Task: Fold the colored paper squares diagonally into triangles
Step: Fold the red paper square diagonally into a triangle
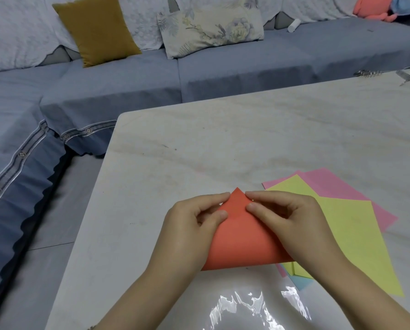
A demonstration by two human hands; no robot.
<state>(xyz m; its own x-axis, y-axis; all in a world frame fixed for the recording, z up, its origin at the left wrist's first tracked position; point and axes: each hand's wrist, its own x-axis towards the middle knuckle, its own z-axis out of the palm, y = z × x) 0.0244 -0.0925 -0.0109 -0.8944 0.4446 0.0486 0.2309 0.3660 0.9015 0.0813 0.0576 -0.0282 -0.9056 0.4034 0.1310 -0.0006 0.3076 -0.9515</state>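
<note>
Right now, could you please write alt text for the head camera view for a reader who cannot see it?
Two bare hands, left hand and right hand, pinch the matched corners of a red-orange paper square bent over into a still-rounded triangle on a pale marble table. Yellow paper sheets and pink paper sheets lie fanned at the right; a blue-grey sofa stands behind.

Two bare forearms enter from bottom edge, no sleeves in view. Left hand [189, 225] and right hand [292, 220]: no rings, no watch, no gloves. Fingers [256, 207] slender, nails short and unpainted. Small dark object at left wrist near frame bottom, too cropped to identify.
</note>
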